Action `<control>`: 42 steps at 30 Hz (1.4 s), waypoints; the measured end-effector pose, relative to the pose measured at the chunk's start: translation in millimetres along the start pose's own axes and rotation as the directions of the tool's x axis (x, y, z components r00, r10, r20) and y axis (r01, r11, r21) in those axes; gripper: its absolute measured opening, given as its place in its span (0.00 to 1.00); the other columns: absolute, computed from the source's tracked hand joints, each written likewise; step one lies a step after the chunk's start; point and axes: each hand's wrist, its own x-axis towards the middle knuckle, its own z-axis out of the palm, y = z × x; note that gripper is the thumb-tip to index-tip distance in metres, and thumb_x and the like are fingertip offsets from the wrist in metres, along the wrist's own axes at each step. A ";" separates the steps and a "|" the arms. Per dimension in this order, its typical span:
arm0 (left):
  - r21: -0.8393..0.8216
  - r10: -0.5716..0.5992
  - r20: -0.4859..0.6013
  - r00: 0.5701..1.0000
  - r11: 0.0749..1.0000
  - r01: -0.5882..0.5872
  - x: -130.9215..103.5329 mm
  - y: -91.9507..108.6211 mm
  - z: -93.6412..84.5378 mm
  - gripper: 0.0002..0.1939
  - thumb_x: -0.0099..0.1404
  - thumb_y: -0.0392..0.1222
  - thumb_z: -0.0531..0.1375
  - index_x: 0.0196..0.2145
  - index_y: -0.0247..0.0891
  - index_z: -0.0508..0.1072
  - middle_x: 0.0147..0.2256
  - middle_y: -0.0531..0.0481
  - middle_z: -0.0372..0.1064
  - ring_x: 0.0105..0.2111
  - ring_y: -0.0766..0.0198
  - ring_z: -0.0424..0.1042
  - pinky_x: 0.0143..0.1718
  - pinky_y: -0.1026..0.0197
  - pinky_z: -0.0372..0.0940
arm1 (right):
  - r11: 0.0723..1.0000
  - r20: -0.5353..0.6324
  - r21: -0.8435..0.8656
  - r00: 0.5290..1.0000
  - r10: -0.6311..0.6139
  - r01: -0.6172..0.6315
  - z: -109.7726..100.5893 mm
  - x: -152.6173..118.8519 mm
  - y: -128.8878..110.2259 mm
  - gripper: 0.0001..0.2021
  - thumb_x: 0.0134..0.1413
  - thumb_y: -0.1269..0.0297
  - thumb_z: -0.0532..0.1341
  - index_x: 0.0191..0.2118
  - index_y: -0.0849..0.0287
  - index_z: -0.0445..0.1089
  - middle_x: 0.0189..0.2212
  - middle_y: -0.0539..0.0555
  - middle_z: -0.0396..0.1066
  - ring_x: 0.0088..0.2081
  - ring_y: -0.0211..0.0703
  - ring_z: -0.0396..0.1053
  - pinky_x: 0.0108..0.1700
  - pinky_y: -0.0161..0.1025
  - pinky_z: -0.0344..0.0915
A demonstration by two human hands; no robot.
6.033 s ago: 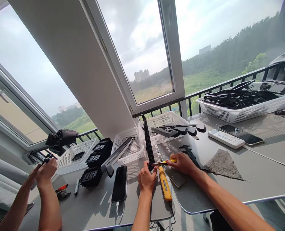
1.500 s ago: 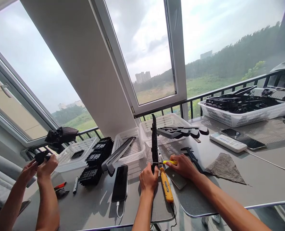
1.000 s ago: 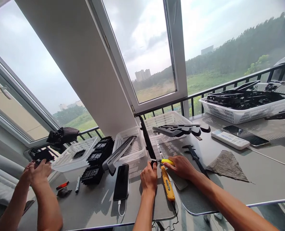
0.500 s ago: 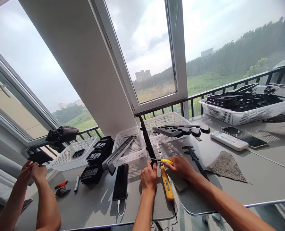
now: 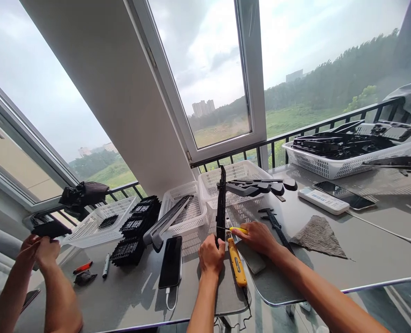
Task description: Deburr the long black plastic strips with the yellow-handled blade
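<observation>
My left hand [image 5: 211, 254] is closed around the lower end of a long black plastic strip [image 5: 221, 199], which stands up from the table and leans slightly right at its top. In my right hand [image 5: 258, 237] is a yellow-handled tool [image 5: 238, 230], its thin metal tip touching the strip just above my left fingers. A yellow corded tool [image 5: 237, 263] lies between my hands on the table. Under my right wrist there is a flat grey block [image 5: 251, 259], with a black caliper [image 5: 276, 226] beyond it.
Baskets stand along the railing: a white one [image 5: 333, 169] with black parts at right, others at centre and left. Black trays [image 5: 129, 249], a phone [image 5: 170, 262] and a grey cloth [image 5: 319, 238] are on the table [image 5: 122, 300]. Another person's hands [image 5: 40, 249] hold a black part at left.
The black strip has turned in my left hand, so its top has swung right and its side detail shows. My right hand keeps the tool against it. The whole view has shifted slightly.
</observation>
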 end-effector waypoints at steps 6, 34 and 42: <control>-0.003 0.004 -0.019 1.000 1.000 -0.004 0.4 -1.9 1.6 0.13 0.75 0.32 0.56 0.48 0.38 0.80 0.42 0.40 0.86 0.43 0.49 0.84 0.38 0.58 0.62 | 0.996 0.015 0.015 0.996 -0.087 0.087 1.0 -2.3 3.9 0.28 0.76 0.42 0.58 0.29 0.56 0.79 0.31 0.57 0.81 0.34 0.46 0.76 0.35 0.40 0.52; 0.011 -0.035 -0.027 0.999 0.999 0.035 4.5 -2.6 0.2 0.16 0.82 0.43 0.53 0.43 0.39 0.80 0.39 0.40 0.86 0.40 0.50 0.84 0.36 0.58 0.60 | 0.998 -0.067 -0.002 0.996 0.055 -0.055 -4.7 0.1 16.8 0.33 0.77 0.40 0.51 0.29 0.56 0.78 0.29 0.59 0.80 0.32 0.48 0.77 0.33 0.39 0.52; 0.003 -0.042 -0.026 0.999 0.999 0.042 2.7 0.9 -1.5 0.15 0.80 0.47 0.56 0.44 0.39 0.81 0.41 0.40 0.86 0.41 0.49 0.84 0.37 0.58 0.61 | 0.997 -0.098 -0.001 0.992 0.073 -0.074 -3.2 -0.1 14.5 0.33 0.77 0.38 0.50 0.29 0.55 0.78 0.29 0.59 0.80 0.32 0.49 0.78 0.33 0.40 0.53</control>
